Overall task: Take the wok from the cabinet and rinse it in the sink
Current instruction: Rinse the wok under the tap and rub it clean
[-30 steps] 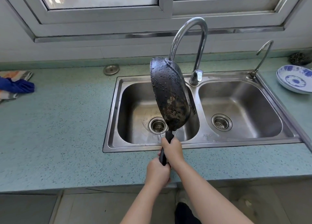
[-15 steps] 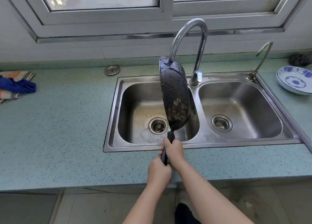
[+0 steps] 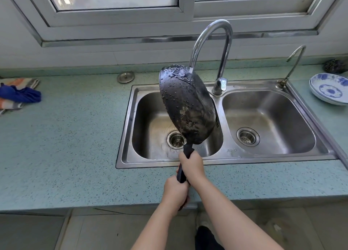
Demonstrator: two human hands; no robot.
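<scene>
— Where's the wok (image 3: 188, 106) just now?
— Over the left basin (image 3: 150, 121) of the double sink, stood almost on edge, its blackened underside facing us and beaded with water. Its top rim is right at the faucet (image 3: 211, 42) spout.
— And the grip?
— Both hands are closed round the black handle: the right hand (image 3: 192, 167) higher up near the pan, the left hand (image 3: 175, 193) below it at the handle's end, over the counter's (image 3: 66, 146) front edge.
— Anything in the basins?
— The left one is wet around its drain strainer (image 3: 176, 139); the right basin (image 3: 269, 118) holds only its strainer.
— On the counter?
— Blue-and-white dishes (image 3: 329, 88) stacked at the right edge, cloths (image 3: 17, 93) at the left edge, a metal plug (image 3: 125, 76) near the back
</scene>
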